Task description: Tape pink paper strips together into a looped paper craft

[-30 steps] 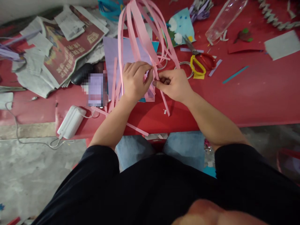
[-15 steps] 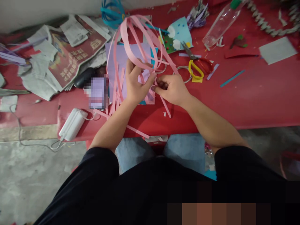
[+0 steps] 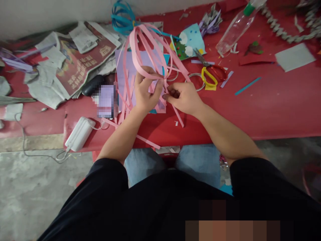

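Note:
Several pink paper strips point(image 3: 137, 57) arch up into an open, cage-like bundle in front of me. My left hand point(image 3: 147, 88) is closed on the gathered strip ends, thumb and fingers pinching near their meeting point. Just right of it, my right hand point(image 3: 184, 97) pinches a pink strip whose tail hangs down toward the table edge. The fingertips of both hands almost meet. Beneath them lie purple paper sheets point(image 3: 125, 63) with loose pink strips on top. Exactly how the strip ends join is hidden by my fingers.
Scissors point(image 3: 209, 77) with yellow and red handles lie to the right, beside metal rings point(image 3: 196, 76). Farther back are a clear bottle point(image 3: 233, 35) and a blue strip bundle point(image 3: 122, 20). Newspapers point(image 3: 80, 63), a black mouse-like object point(image 3: 93, 85) and a white power bank point(image 3: 79, 134) occupy the left.
The view has shifted slightly, so the table things sit a little lower. The pink loops lean down a little; both hands keep their pinch in nearly the same place.

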The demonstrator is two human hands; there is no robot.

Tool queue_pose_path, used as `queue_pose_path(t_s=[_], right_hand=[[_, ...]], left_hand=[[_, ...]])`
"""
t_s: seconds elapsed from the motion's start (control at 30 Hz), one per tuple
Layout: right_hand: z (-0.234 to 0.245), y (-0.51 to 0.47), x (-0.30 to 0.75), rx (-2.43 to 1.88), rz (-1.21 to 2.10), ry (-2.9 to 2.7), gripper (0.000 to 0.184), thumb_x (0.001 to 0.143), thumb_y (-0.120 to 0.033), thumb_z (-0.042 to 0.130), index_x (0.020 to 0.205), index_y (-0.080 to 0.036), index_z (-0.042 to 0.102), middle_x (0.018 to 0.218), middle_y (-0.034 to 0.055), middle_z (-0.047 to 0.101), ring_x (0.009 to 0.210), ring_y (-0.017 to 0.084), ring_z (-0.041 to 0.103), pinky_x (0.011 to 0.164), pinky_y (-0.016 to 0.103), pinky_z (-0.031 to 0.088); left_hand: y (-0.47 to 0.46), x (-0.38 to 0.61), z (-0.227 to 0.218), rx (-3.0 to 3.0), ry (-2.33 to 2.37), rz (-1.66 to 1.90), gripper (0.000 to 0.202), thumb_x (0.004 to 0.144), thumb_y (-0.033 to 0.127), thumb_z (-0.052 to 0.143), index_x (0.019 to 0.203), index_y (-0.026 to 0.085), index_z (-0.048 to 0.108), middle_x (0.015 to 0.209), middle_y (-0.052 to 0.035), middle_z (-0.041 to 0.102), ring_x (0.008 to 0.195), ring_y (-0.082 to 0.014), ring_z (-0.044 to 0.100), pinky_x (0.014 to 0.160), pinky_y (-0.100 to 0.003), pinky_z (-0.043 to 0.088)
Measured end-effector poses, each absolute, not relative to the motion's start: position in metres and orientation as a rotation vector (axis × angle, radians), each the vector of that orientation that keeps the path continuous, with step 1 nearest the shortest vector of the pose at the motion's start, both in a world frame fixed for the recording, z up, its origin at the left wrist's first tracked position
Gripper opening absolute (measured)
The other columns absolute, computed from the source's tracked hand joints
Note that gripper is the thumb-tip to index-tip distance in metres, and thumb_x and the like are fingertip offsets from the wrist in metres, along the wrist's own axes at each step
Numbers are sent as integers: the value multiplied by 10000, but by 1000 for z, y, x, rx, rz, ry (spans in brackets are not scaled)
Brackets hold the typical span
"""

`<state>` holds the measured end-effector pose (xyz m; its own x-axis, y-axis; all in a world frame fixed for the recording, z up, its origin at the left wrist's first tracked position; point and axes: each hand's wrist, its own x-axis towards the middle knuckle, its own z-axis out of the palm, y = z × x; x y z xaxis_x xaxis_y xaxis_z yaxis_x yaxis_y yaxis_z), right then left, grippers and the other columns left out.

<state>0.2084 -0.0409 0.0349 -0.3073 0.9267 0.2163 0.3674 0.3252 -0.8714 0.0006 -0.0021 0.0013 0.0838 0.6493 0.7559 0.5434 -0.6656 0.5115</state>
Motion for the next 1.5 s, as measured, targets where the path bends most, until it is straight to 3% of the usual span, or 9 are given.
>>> queue_pose_path(t_s=[0.17,0.33,0.47,0.6,0.9,1.17,1.5], right_hand=[[34,-40,209,-1138,936,-1823,181,904,-315,839,870,-211,695,740,-1,648,670,155,562,667,361,450],[33,-39,210,-1119,937,-1811,178,900,-313,843,882,-206,702,743,-5,650,663,153,566,682,367,452],[32,-39,210,-1117,915,-1816,169,898,-307,837,877,-206,703,744,-4,656,677,160,577,693,367,452],[31,-39,210,-1138,929,-1817,175,907,-332,836,897,-205,716,759,0,660,686,159,572,703,367,465],[35,-40,210,-1152,916,-1814,161,900,-304,842,890,-216,707,746,-5,642,676,160,553,701,366,466],[37,-40,210,-1146,894,-1843,174,897,-302,826,845,-219,682,733,-1,643,682,164,557,699,371,446],[39,-40,210,-1175,886,-1849,143,898,-294,835,881,-219,714,747,3,632,716,177,569,741,381,472]], left_hand=[[-2,-3,6,2271,1235,1726,385,1145,608,497,1136,313,744,1143,-101,684,1183,-291,722,1092,-564,630],[-3,-1,8,2201,1279,1765,411,1133,685,479,1220,327,661,1234,-108,678,1246,-298,719,1112,-583,635],[-6,4,15,2121,1286,1826,451,1166,705,351,1218,319,579,1210,-91,678,1177,-254,738,992,-523,665],[-8,5,22,2105,1214,1882,439,1169,694,408,1122,299,595,1080,-52,696,1025,-199,724,876,-458,644],[-10,2,10,2113,1229,1604,454,1138,699,477,1080,304,693,1082,-66,752,1096,-265,765,1042,-541,630],[-12,4,19,2168,1329,1843,356,1189,585,480,1149,290,675,1031,-22,774,895,-158,754,785,-378,618],[-11,4,1,2211,1329,1681,331,1162,602,494,1175,316,659,1088,-42,791,855,-180,763,757,-394,610]])
